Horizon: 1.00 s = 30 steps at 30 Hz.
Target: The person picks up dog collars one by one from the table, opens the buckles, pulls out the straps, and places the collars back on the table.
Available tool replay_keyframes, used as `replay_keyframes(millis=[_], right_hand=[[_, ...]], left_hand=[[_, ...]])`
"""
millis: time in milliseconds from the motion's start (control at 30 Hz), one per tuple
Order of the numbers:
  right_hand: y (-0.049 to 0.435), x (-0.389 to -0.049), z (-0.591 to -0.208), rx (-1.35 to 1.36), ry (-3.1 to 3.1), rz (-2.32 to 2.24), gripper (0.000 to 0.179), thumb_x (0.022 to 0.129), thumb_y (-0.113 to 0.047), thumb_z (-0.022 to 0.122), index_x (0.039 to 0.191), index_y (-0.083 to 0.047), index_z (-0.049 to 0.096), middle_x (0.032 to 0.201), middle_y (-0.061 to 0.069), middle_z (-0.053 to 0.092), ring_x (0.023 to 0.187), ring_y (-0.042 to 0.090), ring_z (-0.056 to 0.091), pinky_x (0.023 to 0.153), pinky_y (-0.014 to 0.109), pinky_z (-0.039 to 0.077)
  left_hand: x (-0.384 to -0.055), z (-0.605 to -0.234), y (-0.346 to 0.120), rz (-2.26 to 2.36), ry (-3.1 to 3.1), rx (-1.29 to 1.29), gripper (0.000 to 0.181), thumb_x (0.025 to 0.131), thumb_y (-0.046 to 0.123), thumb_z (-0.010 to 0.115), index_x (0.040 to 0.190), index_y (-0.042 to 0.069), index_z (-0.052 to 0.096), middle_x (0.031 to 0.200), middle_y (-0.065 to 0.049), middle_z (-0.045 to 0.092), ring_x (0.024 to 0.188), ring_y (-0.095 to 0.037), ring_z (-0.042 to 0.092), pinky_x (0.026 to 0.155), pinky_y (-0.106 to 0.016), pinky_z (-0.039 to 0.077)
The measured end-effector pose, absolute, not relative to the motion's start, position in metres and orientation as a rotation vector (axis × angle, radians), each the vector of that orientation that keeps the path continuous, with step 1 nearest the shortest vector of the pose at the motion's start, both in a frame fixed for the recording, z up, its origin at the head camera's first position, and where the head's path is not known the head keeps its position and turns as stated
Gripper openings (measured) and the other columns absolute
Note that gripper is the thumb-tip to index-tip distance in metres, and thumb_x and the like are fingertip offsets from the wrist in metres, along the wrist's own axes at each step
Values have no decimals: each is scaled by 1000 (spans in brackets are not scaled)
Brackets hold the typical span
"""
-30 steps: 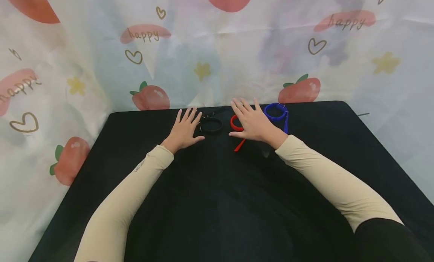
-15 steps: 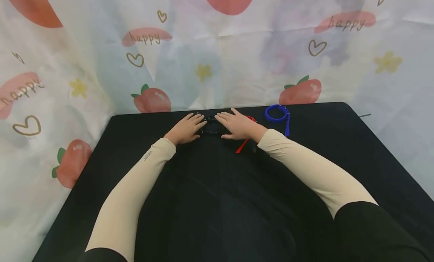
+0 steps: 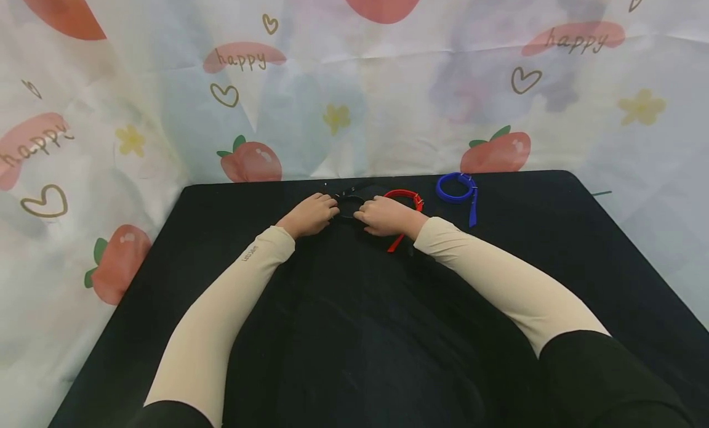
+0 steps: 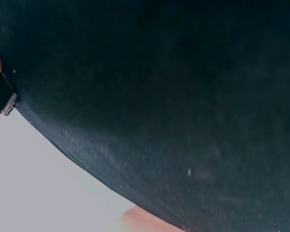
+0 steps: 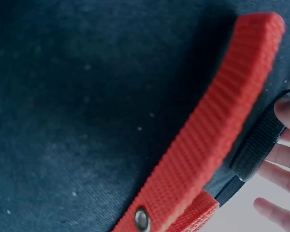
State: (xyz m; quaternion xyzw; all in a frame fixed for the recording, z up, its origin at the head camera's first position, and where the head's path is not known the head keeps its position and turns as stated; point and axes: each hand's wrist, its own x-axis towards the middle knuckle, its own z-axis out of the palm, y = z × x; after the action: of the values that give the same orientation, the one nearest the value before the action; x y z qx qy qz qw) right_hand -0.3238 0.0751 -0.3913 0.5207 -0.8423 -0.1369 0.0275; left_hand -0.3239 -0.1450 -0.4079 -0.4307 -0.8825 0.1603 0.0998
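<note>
A black collar lies near the back edge of the table, between the two hands. From its left side my left hand grips it with bent fingers. The left wrist view shows fingertips at a black strap with a metal buckle. On the other side my right hand holds the collar, its thumb on the black band and fingers behind. A red collar is just beyond the right hand, which covers part of it.
A blue collar lies to the right of the red one, its tail toward the front. The black table ends at a patterned cloth backdrop. In the right wrist view, the red strap's tail rises close to the camera.
My right hand has moved left, away from the red collar to the black one. Both hands had straight, spread fingers; now their fingers bend onto the black collar.
</note>
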Motion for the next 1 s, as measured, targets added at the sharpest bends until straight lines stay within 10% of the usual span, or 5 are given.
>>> replay_keyframes(millis=[533,1000], right_hand=[[88,-314,-387,1457,-2347,-290,8,89,-13,62,82,-9,61,75,4,60,67,19,53,60,30,33],[112,-265,-333,1368,-1855,11,19,76,-17,77,86,-6,65,77,5,65,76,21,60,69,33,46]], left_hand=[[-306,-392,-139,377,-2381,-1224,11,95,13,54,97,10,64,101,-3,69,100,-18,60,99,-35,43],[-245,-330,-125,263,-1946,-1147,10,93,3,54,88,8,61,90,-1,65,92,-17,60,97,-34,44]])
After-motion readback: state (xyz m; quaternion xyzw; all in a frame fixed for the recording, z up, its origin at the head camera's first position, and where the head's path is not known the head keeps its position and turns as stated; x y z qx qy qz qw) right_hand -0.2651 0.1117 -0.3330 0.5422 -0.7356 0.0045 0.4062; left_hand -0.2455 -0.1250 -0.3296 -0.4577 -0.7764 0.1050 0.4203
